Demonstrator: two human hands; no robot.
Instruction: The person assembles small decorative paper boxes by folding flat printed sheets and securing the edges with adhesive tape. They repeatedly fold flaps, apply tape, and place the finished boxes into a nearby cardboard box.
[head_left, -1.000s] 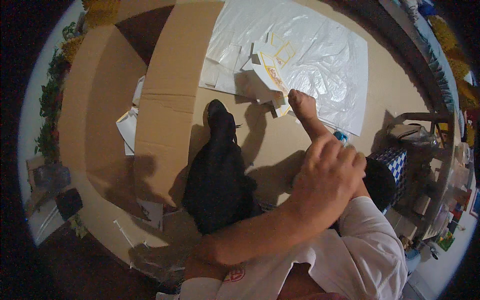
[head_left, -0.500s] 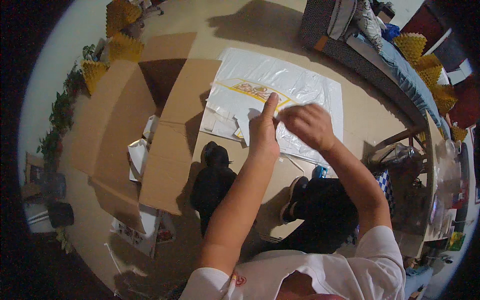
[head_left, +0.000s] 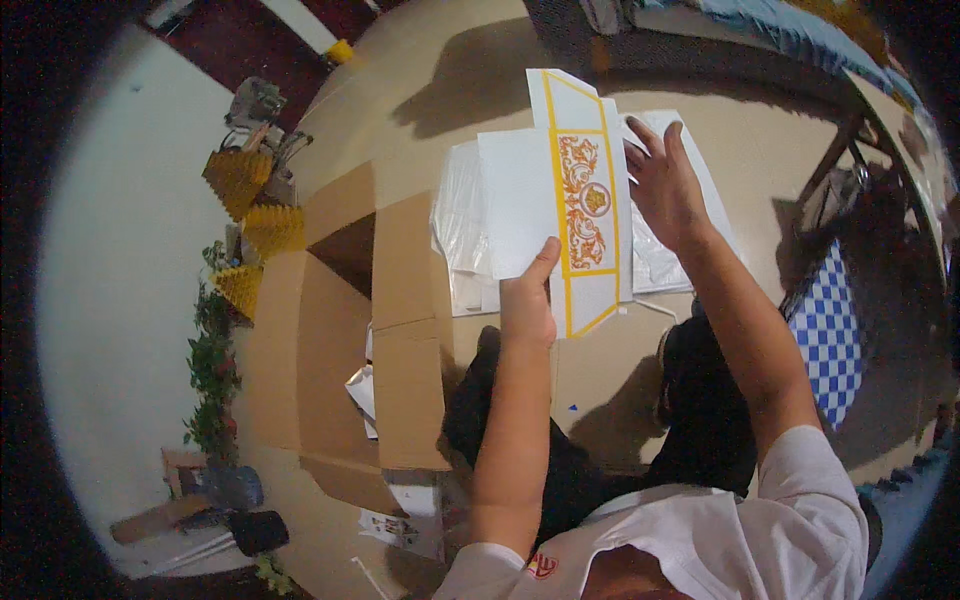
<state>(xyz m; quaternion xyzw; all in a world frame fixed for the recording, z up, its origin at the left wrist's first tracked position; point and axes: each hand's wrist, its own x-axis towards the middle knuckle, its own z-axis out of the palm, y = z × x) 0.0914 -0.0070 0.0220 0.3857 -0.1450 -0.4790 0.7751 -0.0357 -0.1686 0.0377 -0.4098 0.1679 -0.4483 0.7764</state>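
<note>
My left hand grips the lower edge of a flat white carton, thumb on its face. A printed panel with yellow borders and an orange scroll ornament runs down the carton's right part, and angled flaps stick out at its top and bottom. At the carton's right edge is my right hand, fingers spread; whether it touches the carton I cannot tell. Behind them, a stack of flat white cartons in clear plastic lies on the floor, partly hidden by the held carton.
To the left stands an open brown cardboard box with white pieces inside. A sofa lines the far side. A blue-and-white checked cloth hangs at the right. Plants and yellow folded decorations line the left wall.
The white carton now stands out in front of the stack in my left hand. My right hand has gone from curled and blurred to spread fingers. The whole view has shifted.
</note>
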